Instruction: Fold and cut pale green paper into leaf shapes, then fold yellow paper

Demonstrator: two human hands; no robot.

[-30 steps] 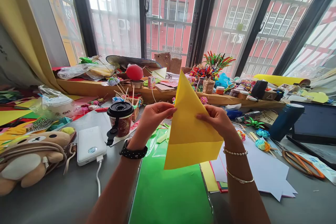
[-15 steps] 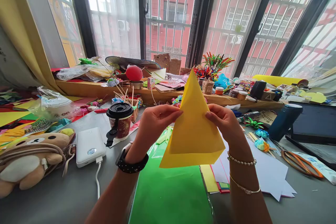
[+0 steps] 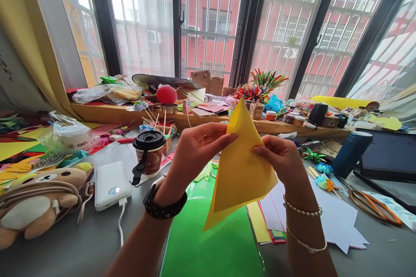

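Note:
A folded sheet of yellow paper (image 3: 244, 173) is held up in the air, point upward, its lower layers slightly apart. My left hand (image 3: 206, 143) pinches its left side, the thumb lying across the front face. On the right edge, my right hand (image 3: 277, 156) grips the paper between thumb and fingers. Beneath, a green folder (image 3: 211, 242) lies flat on the grey table, with light green paper strips (image 3: 206, 173) near its far end, partly hidden by the yellow paper.
A lidded coffee cup (image 3: 149, 153), a white power bank (image 3: 112, 186) and a plush bear (image 3: 40, 203) stand to the left. White paper sheets (image 3: 334, 212), orange-handled scissors (image 3: 377, 207) and a dark blue bottle (image 3: 352, 151) are on the right. Craft materials crowd the windowsill ledge (image 3: 208, 122).
The yellow paper has dropped slightly and tilted, its lower right edge now higher than its left corner. My left thumb has slid further across its face.

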